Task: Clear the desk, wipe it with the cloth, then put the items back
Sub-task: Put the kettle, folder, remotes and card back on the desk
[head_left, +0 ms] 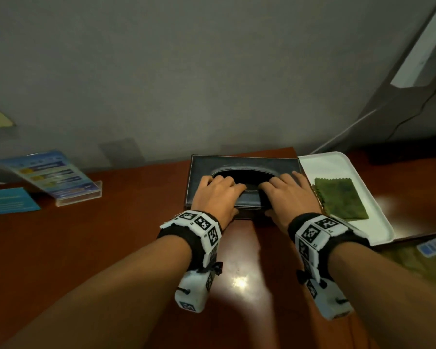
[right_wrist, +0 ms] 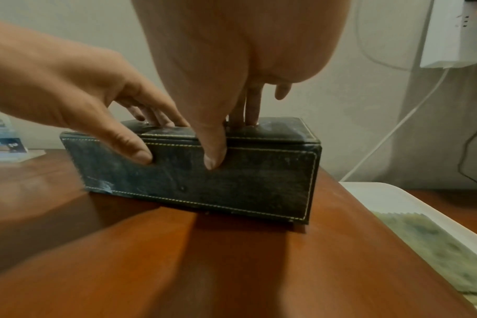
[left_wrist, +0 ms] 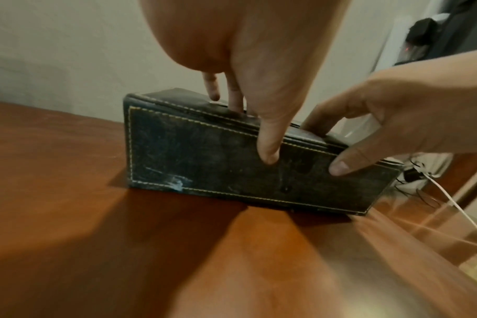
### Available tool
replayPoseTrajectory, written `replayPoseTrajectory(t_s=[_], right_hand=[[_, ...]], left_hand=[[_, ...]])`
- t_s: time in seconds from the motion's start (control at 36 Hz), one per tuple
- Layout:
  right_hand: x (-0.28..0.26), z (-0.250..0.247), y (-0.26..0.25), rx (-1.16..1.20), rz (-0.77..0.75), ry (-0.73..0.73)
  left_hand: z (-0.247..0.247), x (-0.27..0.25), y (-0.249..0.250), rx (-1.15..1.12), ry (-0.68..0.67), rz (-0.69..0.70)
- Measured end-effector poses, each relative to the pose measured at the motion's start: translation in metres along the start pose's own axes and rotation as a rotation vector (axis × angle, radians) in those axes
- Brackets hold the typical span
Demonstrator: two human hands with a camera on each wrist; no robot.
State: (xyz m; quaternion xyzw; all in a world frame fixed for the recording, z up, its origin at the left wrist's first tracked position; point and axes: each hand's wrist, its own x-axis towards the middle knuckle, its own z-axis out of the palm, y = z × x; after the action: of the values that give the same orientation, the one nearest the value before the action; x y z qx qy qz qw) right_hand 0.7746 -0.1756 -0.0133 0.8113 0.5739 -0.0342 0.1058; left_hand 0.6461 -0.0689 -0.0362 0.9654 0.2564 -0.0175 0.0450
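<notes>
A dark leather tissue box (head_left: 244,161) with an oval opening stands at the back of the red-brown desk (head_left: 86,235), close to the wall. My left hand (head_left: 227,200) grips its left half, with fingers on the top by the opening and the thumb pressed on the front face. My right hand (head_left: 277,200) holds the right half the same way. The wrist views show the stitched front of the box (left_wrist: 191,161) (right_wrist: 259,178) with both thumbs on it. A green cloth (head_left: 340,197) lies flat on a white tray (head_left: 337,162) just right of the box.
An acrylic leaflet stand (head_left: 53,175) and a blue card (head_left: 8,200) are at the desk's back left. A white device (head_left: 413,54) with cables hangs on the wall at right. A blue-labelled item (head_left: 433,245) lies beyond the tray's near edge.
</notes>
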Motion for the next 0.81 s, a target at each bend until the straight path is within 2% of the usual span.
replayPoseTrajectory(t_s=[0.17, 0.42, 0.61, 0.81], right_hand=[[0.029, -0.029, -0.023, -0.003, -0.087, 0.094], [0.073, -0.056, -0.085, 0.071, -0.156, 0.110], [0.098, -0.054, -0.128, 0.078, -0.189, 0.080], [0.112, -0.039, -0.153, 0.099, -0.193, 0.014]], left_hand=[[-0.022, -0.004, -0.042, 0.008, 0.051, -0.085], [-0.044, -0.027, -0.115, 0.036, 0.066, -0.190], [-0.034, -0.042, -0.160, 0.023, 0.041, -0.232], [-0.009, -0.048, -0.184, -0.014, -0.001, -0.242]])
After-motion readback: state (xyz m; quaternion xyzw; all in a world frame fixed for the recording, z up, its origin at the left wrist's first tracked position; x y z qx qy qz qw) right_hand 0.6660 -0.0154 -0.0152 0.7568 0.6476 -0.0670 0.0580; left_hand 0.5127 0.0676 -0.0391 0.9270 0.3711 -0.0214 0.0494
